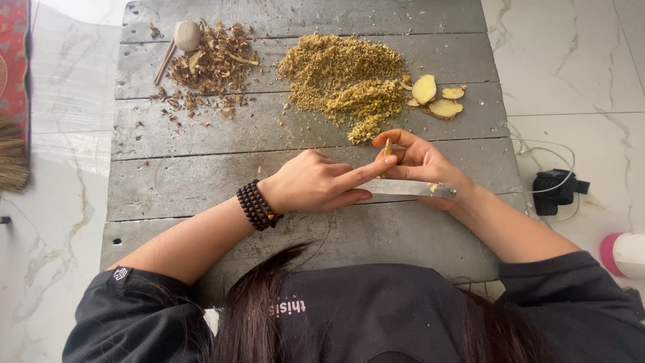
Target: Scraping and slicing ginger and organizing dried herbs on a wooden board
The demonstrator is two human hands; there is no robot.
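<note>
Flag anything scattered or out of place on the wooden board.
Brown shavings have strayed from their heap toward the board middle. A few yellow crumbs trail off the chopped pile. Ginger slices lie tidy beside it. Nothing looks damaged.

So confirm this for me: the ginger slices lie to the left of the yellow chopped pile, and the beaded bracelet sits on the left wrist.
Not quite. The head view shows the ginger slices lying to the right of the yellow chopped pile, touching its edge. The rest holds: the beaded bracelet sits on the wrist of the left hand.
</note>
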